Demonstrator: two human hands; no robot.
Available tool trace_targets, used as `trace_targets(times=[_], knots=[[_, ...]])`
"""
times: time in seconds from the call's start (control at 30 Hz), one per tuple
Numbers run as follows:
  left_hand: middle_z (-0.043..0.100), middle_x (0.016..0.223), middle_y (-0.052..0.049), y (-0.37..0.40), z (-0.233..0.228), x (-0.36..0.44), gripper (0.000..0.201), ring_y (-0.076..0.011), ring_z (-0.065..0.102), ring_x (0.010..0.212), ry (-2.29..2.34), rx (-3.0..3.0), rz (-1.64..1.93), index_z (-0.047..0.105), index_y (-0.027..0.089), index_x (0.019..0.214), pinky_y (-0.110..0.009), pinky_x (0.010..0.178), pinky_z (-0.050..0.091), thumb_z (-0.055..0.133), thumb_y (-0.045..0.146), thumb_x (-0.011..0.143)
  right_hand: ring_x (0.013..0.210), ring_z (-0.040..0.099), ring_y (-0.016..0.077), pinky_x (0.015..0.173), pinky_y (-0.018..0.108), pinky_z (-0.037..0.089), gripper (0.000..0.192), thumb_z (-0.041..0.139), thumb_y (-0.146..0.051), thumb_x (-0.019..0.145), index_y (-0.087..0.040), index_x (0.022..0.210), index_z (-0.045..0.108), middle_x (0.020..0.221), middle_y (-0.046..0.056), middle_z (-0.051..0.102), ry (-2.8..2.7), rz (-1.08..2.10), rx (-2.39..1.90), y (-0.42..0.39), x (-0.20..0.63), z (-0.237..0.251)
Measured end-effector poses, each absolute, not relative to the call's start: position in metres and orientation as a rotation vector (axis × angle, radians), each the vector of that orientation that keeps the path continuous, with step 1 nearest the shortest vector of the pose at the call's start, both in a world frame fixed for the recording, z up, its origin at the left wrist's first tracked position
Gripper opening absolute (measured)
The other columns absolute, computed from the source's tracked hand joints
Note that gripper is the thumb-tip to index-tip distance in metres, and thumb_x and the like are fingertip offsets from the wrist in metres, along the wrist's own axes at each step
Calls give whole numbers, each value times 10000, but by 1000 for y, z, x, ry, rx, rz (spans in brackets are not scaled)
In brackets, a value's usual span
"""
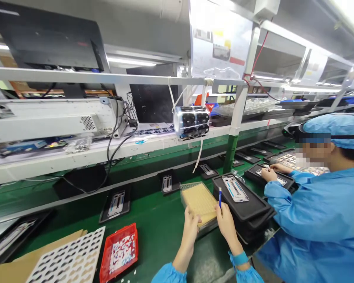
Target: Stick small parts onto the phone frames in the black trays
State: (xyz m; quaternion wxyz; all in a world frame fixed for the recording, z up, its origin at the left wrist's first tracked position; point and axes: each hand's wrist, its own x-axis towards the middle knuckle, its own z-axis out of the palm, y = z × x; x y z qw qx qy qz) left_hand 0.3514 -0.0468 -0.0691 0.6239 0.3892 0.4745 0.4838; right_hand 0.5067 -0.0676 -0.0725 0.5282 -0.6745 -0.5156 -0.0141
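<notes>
No text, number or brand can be read. The hanging instruction sheet [220,39], well above and beyond the right hand [226,224], bears coloured patches and print too small to make out; the monitors carry no legible marks.

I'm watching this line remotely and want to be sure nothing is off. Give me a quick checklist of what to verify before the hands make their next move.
1. Left hand steadies the tan tray of parts: ok, fingers rest on its near edge.
2. Right hand has its tool: ok, grip shut on the blue pen-like tool, held upright.
3. Phone frame seated in the black tray: ok, it lies flat.
4. Tool tip condition: cannot tell, hidden by the hand.
5. Co-worker's hands apart from the black tray: ok, they are on another tray further right.
6. Red bin within reach: cannot tell.
</notes>
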Motion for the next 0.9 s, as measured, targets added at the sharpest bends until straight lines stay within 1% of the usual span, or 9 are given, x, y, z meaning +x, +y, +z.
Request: trace_targets(times=[0.07, 0.2, 0.27, 0.4, 0.53, 0.63, 0.73, 0.83, 0.9], knots=[[748, 1320, -155, -46, -68, 352, 965, -166, 735, 809, 1094, 875, 1108, 300, 263, 1717, -176, 463, 395, 793, 440, 907, 885, 789, 329, 766, 423, 656, 563, 355, -629, 1081, -244, 933, 738, 933, 166, 780, -1221, -37, -1601, -69, 504, -74], [733, 1347, -170, -46, -68, 349, 1038, -177, 745, 826, 1101, 859, 1087, 280, 263, 1725, -179, 466, 403, 834, 473, 873, 1022, 806, 339, 877, 450, 663, 486, 407, -540, 1065, -235, 1014, 783, 1078, 179, 821, -1222, -42, -1598, -69, 500, -77], [724, 1368, -176, -47, -68, 346, 1046, -180, 752, 843, 1099, 864, 1070, 261, 258, 1730, -182, 476, 422, 829, 465, 876, 1034, 808, 339, 886, 455, 660, 437, 435, -484, 1046, -237, 1065, 795, 1108, 167, 831, -1229, -44, -1610, -69, 499, -77], [742, 1326, -158, -50, -67, 340, 1049, -202, 773, 912, 1079, 885, 1036, 227, 252, 1733, -191, 509, 465, 810, 462, 886, 972, 808, 337, 847, 459, 652, 409, 444, -404, 1014, -232, 1096, 805, 1077, 150, 842, -1240, -56, -1645, -70, 497, -77], [749, 1283, -157, -54, -63, 338, 1061, -232, 786, 963, 1054, 899, 1031, 206, 247, 1729, -211, 537, 490, 790, 516, 885, 982, 802, 335, 854, 457, 645, 406, 436, -369, 1011, -244, 1092, 813, 1071, 140, 847, -1243, -83, -1664, -72, 494, -78], [732, 1325, -176, -56, -60, 338, 1020, -243, 788, 969, 1040, 891, 1048, 192, 241, 1723, -231, 554, 504, 735, 525, 908, 1032, 798, 328, 893, 450, 638, 388, 436, -354, 1018, -269, 1047, 814, 1072, 130, 848, -1244, -124, -1673, -73, 491, -82], [726, 1333, -180, -57, -59, 339, 1014, -248, 782, 970, 1047, 895, 1063, 184, 239, 1717, -237, 553, 501, 723, 521, 906, 1038, 801, 325, 914, 453, 632, 389, 425, -349, 1027, -271, 1017, 807, 1069, 132, 846, -1243, -149, -1685, -73, 488, -85], [723, 1315, -182, -56, -58, 341, 1060, -253, 773, 960, 1065, 930, 1050, 167, 233, 1720, -239, 543, 492, 754, 543, 894, 1046, 806, 338, 978, 503, 610, 404, 412, -348, 1026, -255, 1050, 804, 1081, 147, 848, -1238, -150, -1706, -72, 488, -86], [705, 1353, -184, -56, -57, 341, 1112, -259, 767, 961, 1065, 952, 1034, 168, 252, 1724, -243, 548, 494, 807, 561, 867, 1049, 807, 343, 1031, 544, 582, 413, 404, -349, 1024, -248, 1073, 802, 1092, 153, 848, -1237, -148, -1725, -71, 489, -86]])
